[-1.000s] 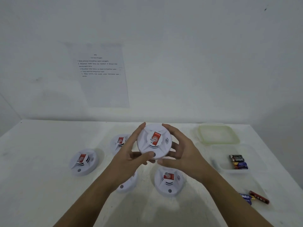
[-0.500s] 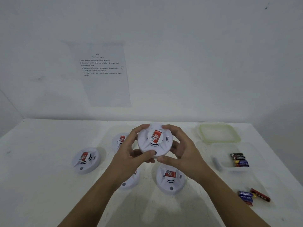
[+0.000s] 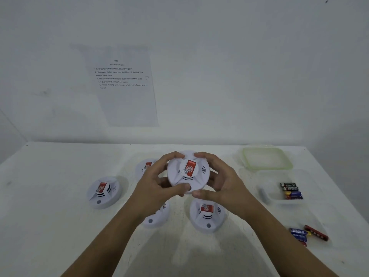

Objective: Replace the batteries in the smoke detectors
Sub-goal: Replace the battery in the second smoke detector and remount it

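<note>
Smoke detector [image 3: 188, 171], held label toward the camera above the table [image 3: 50, 226], other detectors [image 3: 103, 191] lying below it. Over the preceding second both hands had closed further round its rim, probably a grip for twisting the housing open; no battery compartment was yet exposed. Left hand [image 3: 153, 186]: fingers curled over the far edge, thumb pressed on the near edge. Right hand [image 3: 225, 184]: mirrored that clasp. Batteries [image 3: 290, 190] lay at far right.

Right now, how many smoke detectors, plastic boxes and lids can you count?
Smoke detectors: 5
Plastic boxes: 1
Lids: 1
Total: 7
</note>
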### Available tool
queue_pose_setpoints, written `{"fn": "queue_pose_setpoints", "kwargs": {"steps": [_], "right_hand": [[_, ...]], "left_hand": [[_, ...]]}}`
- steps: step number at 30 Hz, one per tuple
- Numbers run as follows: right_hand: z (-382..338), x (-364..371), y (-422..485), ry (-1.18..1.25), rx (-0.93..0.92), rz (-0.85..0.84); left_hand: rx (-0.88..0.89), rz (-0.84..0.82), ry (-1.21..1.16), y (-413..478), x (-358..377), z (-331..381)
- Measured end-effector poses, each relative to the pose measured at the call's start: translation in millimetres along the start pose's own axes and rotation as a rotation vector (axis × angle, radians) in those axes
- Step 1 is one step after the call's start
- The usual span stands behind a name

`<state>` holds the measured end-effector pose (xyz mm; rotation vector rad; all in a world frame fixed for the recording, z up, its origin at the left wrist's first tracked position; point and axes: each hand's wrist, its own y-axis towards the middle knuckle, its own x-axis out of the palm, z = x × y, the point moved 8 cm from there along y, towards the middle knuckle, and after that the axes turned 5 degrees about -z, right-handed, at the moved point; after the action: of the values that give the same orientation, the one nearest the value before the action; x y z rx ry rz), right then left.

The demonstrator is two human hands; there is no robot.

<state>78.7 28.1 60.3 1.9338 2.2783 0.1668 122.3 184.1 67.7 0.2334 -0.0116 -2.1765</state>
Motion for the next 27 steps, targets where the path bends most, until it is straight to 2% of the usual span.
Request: {"fn": "queue_pose_setpoints", "kwargs": {"steps": [27], "right_hand": [[-4.3,-8.0,5.3,-0.019,-0.011,0.039]], "left_hand": [[0.007,0.003,0.006,8.0,-1.2,7.1]]}}
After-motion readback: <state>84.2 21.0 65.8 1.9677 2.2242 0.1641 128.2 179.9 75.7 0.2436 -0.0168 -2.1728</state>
